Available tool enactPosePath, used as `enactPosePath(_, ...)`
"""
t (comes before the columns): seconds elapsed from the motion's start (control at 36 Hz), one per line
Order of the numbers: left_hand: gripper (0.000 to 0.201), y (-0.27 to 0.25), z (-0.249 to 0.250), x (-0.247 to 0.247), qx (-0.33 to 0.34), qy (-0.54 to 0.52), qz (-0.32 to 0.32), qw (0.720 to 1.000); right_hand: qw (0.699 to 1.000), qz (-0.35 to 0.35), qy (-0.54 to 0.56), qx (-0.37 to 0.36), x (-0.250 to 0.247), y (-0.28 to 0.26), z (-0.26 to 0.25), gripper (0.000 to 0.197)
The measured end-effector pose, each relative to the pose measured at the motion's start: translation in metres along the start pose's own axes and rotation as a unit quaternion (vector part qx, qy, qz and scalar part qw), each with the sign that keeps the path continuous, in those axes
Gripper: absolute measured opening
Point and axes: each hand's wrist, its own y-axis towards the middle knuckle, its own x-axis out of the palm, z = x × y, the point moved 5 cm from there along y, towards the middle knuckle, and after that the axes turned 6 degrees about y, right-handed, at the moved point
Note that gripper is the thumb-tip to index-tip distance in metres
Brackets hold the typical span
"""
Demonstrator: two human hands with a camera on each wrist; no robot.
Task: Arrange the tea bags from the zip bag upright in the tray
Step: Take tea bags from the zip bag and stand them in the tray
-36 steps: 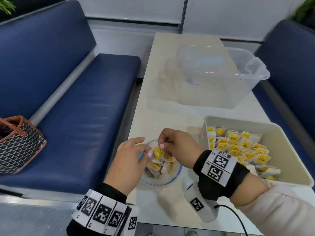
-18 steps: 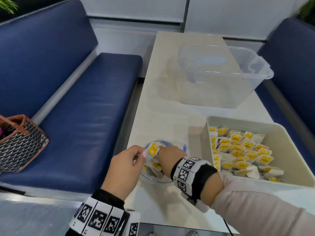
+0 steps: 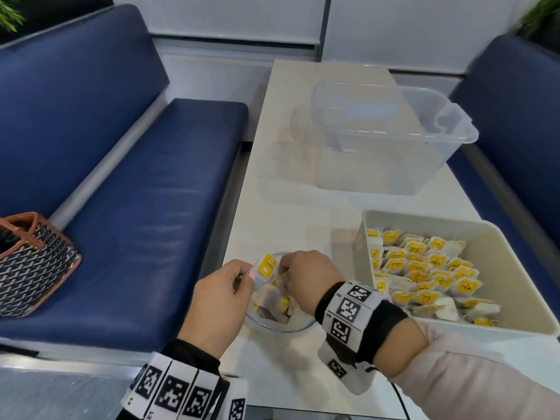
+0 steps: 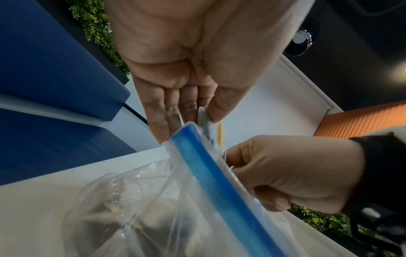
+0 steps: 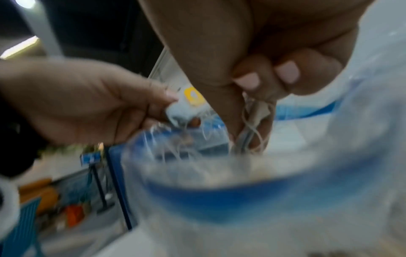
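A clear zip bag with a blue zip strip stands open at the table's near edge, with several tea bags inside. My left hand pinches a yellow-tagged tea bag at the bag's left rim, thumb against fingers. My right hand reaches down into the bag's mouth. In the right wrist view its curled fingers close on a tea bag and its strings. The beige tray on the right holds several rows of tea bags, with bare floor at its right side.
A clear plastic tub stands further back on the white table. Blue benches flank the table, and a patterned handbag sits on the left bench.
The yellow-tagged tea bag went from my right hand's pinch to my left hand. My right hand then dropped into the zip bag.
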Motion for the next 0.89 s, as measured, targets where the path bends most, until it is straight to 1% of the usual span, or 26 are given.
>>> enactPosePath(0.06,0.016,0.000,-0.001,0.000,-0.001,0.005,0.001,1.000,0.999,0.008,0.051,0.008,-0.005,0.001,0.003,0.029)
enactPosePath(0.14,0.014,0.000,0.002,-0.002,0.005,0.002,0.010,1.000,0.996,0.014,0.093,-0.001,-0.015,-0.002,0.007,0.030)
enactPosePath(0.19,0.012,0.000,0.007,-0.004,0.014,0.000,0.024,1.000,0.990,0.028,0.141,0.004,-0.023,-0.005,0.011,0.024)
enactPosePath(0.31,0.010,0.000,0.017,-0.012,0.027,-0.020,0.065,0.997,0.970,0.040,0.241,0.013,-0.035,-0.009,0.016,0.010)
enactPosePath(0.36,0.010,-0.001,0.024,-0.014,0.035,-0.041,0.080,0.995,0.956,0.047,0.288,0.016,-0.042,-0.012,0.017,0.011)
enactPosePath(0.44,0.017,-0.002,0.040,-0.012,0.069,-0.053,0.088,0.992,0.933,0.056,0.354,0.023,-0.052,-0.016,0.016,0.019)
enactPosePath(0.5,0.014,-0.003,0.051,-0.007,0.094,-0.048,0.077,0.991,0.918,0.060,0.392,0.024,-0.057,-0.020,0.014,0.019)
enactPosePath(0.58,0.013,-0.004,0.061,0.001,0.109,-0.060,0.056,0.991,0.903,0.069,0.424,0.023,-0.064,-0.022,0.014,0.017)
enactPosePath(0.67,0.007,-0.004,0.066,0.008,0.085,-0.129,0.024,0.988,0.888,0.070,0.454,0.034,-0.069,-0.024,0.020,0.016)
enactPosePath(0.72,0.021,-0.003,0.068,0.014,0.070,-0.174,-0.003,0.982,0.872,0.065,0.483,0.042,-0.072,-0.026,0.026,0.016)
enactPosePath(0.81,0.020,0.002,0.071,0.022,0.062,-0.180,-0.020,0.982,0.852,0.048,0.520,0.035,-0.078,-0.032,0.035,0.015)
enactPosePath(0.86,0.017,0.006,0.074,0.026,0.059,-0.189,-0.026,0.980,0.845,0.031,0.534,0.020,-0.085,-0.037,0.038,0.014)
enactPosePath(0.89,0.019,0.008,0.076,0.029,0.060,-0.193,-0.032,0.979,0.843,0.027,0.536,0.014,-0.089,-0.040,0.041,0.014)
